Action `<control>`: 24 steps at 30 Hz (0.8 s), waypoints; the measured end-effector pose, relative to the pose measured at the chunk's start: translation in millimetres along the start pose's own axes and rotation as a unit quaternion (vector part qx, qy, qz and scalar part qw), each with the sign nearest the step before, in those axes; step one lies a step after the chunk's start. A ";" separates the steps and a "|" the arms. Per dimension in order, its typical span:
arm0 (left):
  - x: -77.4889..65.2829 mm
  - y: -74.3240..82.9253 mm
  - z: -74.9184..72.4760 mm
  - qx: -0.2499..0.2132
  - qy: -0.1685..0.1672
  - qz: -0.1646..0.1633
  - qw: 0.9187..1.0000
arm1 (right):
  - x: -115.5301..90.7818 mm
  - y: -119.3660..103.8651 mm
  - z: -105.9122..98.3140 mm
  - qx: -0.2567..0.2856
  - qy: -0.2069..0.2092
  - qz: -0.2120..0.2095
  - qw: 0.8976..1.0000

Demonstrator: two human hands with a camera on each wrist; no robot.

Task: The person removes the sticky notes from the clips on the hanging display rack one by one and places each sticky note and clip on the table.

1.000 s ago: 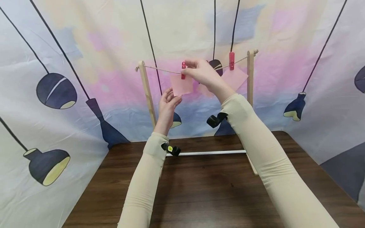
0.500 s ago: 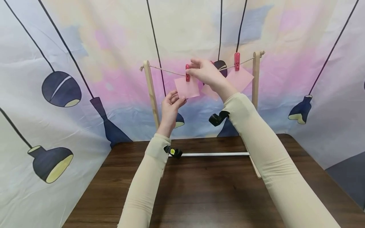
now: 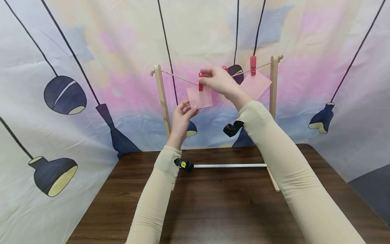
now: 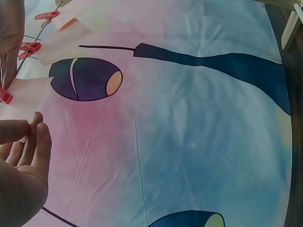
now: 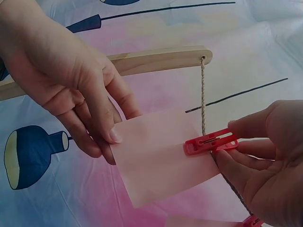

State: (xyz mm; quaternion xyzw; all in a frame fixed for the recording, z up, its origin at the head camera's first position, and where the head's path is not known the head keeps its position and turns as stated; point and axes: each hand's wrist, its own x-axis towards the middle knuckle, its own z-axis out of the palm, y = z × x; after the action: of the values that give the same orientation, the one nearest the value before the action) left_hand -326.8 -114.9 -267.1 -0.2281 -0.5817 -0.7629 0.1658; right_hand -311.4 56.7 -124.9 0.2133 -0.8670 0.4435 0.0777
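A square of pink paper [image 3: 199, 100] hangs at the twine line [image 3: 179, 78], with a red clothespin [image 3: 200, 86] over its upper edge. My right hand [image 3: 223, 83] pinches the handle end of this clothespin between thumb and fingers. In the right wrist view the clothespin's nose [image 5: 191, 147] lies over both paper and twine. At the paper's lower left corner, my left hand [image 3: 181, 122] pinches it, thumb in front. Farther right, another red clothespin [image 3: 253, 66] holds a second pink paper [image 3: 256, 86]. Behind my right hand, a third clothespin [image 3: 225, 68] partly shows.
Two wooden posts, left [image 3: 162, 98] and right [image 3: 273, 91], carry the twine. A white rod [image 3: 228, 166] joins them low down, near the brown table [image 3: 219, 206]. Behind hangs a cloth backdrop [image 3: 131, 67] with painted lamps.
The head view has shifted slightly. Clothespin, paper and twine have been drawn down a little with my right hand, and the left hand has lowered along with them. Both grips stay the same.
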 end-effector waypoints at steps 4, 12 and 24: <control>1.9 0.1 0.1 0.005 0.001 0.001 1.000 | -0.1 0.8 -1.7 0.000 0.000 -0.002 1.000; 4.1 3.6 -2.6 0.019 0.005 -0.002 1.000 | -1.3 3.5 1.3 0.019 0.016 -0.031 0.999; 5.3 2.0 -4.6 0.032 0.016 -0.008 0.999 | -5.3 -2.2 1.8 0.059 0.106 -0.017 0.992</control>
State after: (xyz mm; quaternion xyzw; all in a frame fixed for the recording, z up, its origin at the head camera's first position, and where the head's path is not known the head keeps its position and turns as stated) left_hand -331.0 -119.8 -263.6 -0.2057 -0.6050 -0.7486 0.1768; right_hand -305.6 55.8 -126.1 0.1838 -0.8226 0.5126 0.1637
